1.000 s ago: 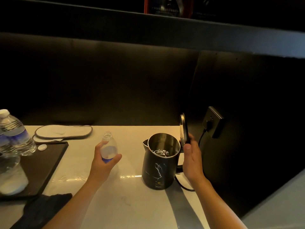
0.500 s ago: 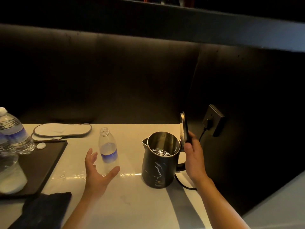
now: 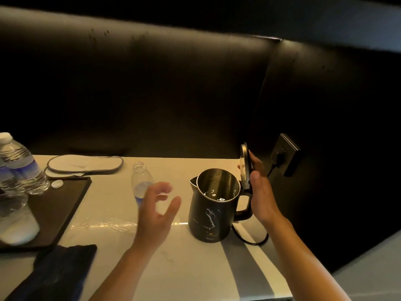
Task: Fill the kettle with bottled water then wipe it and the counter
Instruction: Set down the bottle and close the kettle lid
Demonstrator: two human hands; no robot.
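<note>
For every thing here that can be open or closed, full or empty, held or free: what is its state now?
Kettle: upright on the counter, some water inside.
Kettle lid: open, held up by the right hand.
Uncapped bottle: standing, free, looks almost empty.
Left hand: open, holds nothing.
Capped bottle: closed, on the tray.
Plug: in the socket.
Dark cloth: lying unused.

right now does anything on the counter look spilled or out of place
Yes: a wet, glistening streak lies on the counter between the tray and the kettle. A loose white cap sits on the tray, and the open bottle stands uncapped.
</note>
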